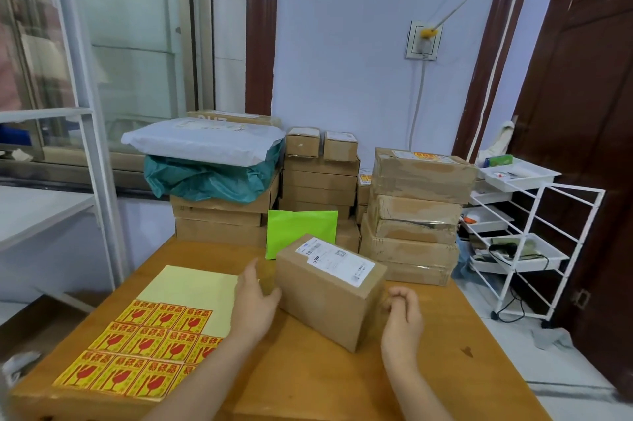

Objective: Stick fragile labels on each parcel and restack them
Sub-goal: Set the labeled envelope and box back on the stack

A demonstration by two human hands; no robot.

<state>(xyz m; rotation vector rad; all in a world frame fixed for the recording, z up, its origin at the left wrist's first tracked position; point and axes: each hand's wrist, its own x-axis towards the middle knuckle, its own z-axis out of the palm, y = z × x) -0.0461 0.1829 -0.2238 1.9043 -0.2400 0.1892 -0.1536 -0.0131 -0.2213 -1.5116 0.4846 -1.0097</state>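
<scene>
A brown cardboard parcel (329, 293) with a white shipping label on top lies at an angle on the wooden table (308, 383). My left hand (255, 300) rests just left of it, fingers relaxed, touching or nearly touching its left end. My right hand (402, 317) hovers by its right end with fingers loosely curled, holding nothing. A yellow sheet of red-and-yellow fragile labels (144, 348) lies on the table at the left, its upper part peeled bare.
Stacks of cardboard parcels (416, 215) line the far table edge, with white and teal bags (209, 160) on the left stack and a green envelope (301, 228) leaning in front. A white wire trolley (524, 235) stands at the right, metal shelving at the left.
</scene>
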